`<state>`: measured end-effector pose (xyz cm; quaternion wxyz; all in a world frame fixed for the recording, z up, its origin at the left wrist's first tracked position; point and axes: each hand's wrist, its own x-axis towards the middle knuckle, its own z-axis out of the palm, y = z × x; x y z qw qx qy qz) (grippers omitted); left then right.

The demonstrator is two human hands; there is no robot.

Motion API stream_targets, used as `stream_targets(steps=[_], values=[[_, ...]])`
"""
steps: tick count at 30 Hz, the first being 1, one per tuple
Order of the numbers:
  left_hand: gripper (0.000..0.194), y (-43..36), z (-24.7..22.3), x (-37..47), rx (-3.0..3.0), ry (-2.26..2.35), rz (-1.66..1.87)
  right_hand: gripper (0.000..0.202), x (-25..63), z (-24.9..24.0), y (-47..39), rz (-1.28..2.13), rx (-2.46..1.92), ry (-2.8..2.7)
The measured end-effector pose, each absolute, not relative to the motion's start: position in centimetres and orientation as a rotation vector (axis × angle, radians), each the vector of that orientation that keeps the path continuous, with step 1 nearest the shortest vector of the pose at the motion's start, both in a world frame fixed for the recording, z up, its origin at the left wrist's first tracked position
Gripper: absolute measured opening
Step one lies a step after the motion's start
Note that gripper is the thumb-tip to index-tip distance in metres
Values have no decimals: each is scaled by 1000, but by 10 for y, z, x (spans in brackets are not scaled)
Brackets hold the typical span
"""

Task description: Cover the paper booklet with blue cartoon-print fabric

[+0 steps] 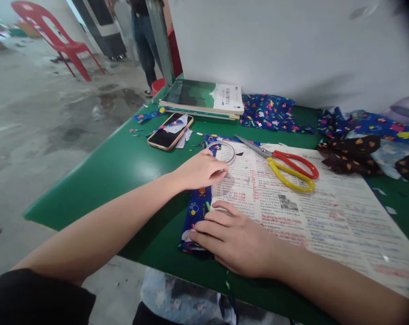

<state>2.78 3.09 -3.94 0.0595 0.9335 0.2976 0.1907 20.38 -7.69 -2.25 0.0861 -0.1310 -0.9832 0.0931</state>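
Note:
My left hand (204, 171) is closed on a clear ring-shaped tape roll (234, 154), over the left edge of an open printed book (292, 216) with red and blue handwriting. Blue patterned material (197, 210) is folded along that edge. Lying flat with its fingers spread, my right hand (245, 239) presses the fold and page near the lower left corner. Scissors (270, 158) with red and yellow handles rest slightly open on the upper page, to the right of my left hand.
A phone (168, 137) with paper scraps on it lies at the upper left of the green table (123, 167). Stacked books (204, 97), blue cloth-like scraps (268, 113) and brown patterned scraps (353, 155) line the back. A person (145, 40) stands beyond, near a red chair (65, 45).

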Motion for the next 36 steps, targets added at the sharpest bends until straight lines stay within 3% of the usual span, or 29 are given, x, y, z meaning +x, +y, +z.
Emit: stream_targets(steps=[15,21,27,32,36], values=[[22,31,-39,28,2781,925,557,21,206,-24,-77,71,-410,-2812],[21,32,-41,27,2794,883,598,18,209,0,-76,65,-694,-2689],[24,31,-38,27,2813,877,532,42,253,25,-30,-155,-1266,-2556],[22,30,-38,29,2817,893,555,82,297,6,13,-102,-1677,-2518],[23,31,-39,28,2808,893,551,90,315,-9,28,-54,-1819,-2581]])
